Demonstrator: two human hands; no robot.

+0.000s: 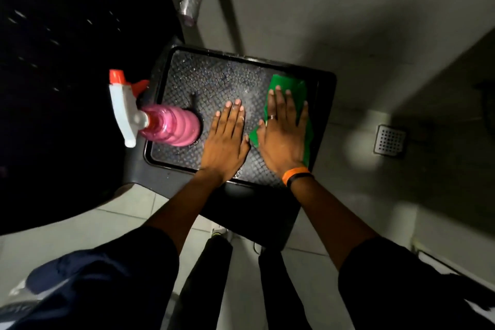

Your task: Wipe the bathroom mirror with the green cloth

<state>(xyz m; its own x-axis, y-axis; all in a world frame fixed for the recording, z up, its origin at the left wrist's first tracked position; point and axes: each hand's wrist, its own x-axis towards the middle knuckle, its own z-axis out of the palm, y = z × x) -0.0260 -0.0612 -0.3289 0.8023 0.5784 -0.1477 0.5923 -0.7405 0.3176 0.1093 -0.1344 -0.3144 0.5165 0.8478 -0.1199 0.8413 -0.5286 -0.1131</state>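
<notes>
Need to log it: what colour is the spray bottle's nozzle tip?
Red-orange nozzle tip, seen in the head view.

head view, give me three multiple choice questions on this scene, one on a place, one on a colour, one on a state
1. Where is the green cloth?
A. under the right hand
B. under the left hand
C. on the floor

2. What colour is the spray bottle body?
A. blue
B. pink
C. yellow

3. How is the left hand?
A. fist closed
B. holding the bottle
C. flat, fingers spread

Answers: 1 A, the cloth shows around the right hand's fingers on the stool top. 2 B, the body is pink below a white trigger head. 3 C, the palm lies flat on the stool, apart from the bottle.
</notes>
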